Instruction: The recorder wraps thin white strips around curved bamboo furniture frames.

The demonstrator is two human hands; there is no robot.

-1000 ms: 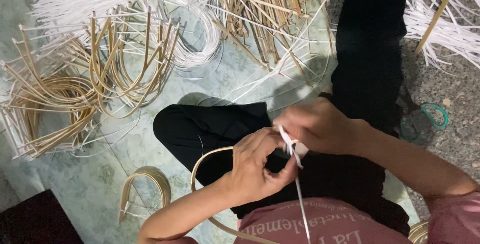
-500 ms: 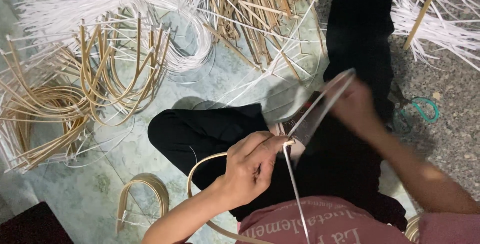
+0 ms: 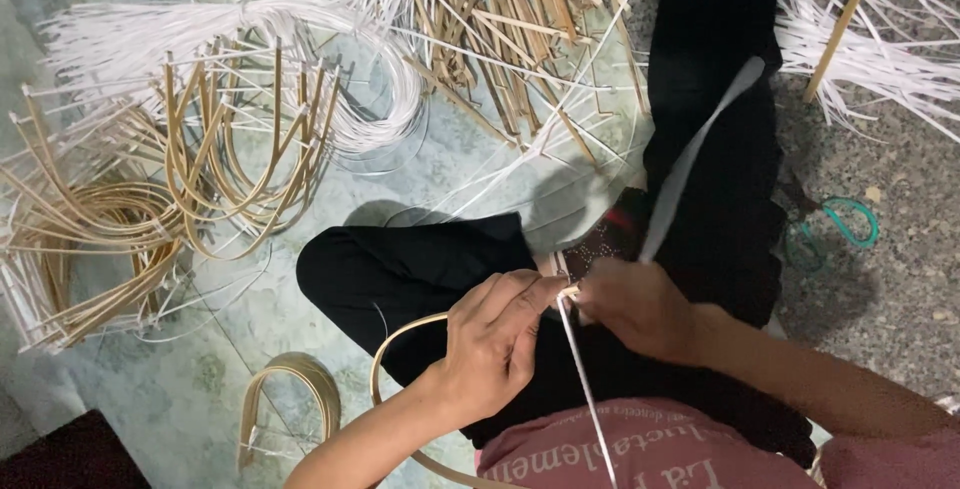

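The white strip (image 3: 690, 164) rises from your right hand (image 3: 640, 309), pinched at the bent cane hoop (image 3: 400, 344) your left hand (image 3: 495, 344) grips; wrapping looks barely begun, most cane bare.

White strip (image 3: 690, 164) running across black trousers (image 3: 715, 79), tan bent hoop (image 3: 395, 349) near them, pink shirt (image 3: 640, 454) with pale lettering, tan curved splints (image 3: 200, 179) far left, white strands (image 3: 230, 34) beyond, green-handled scissors (image 3: 835, 224) right, mottled grey-green floor (image 3: 200, 389)
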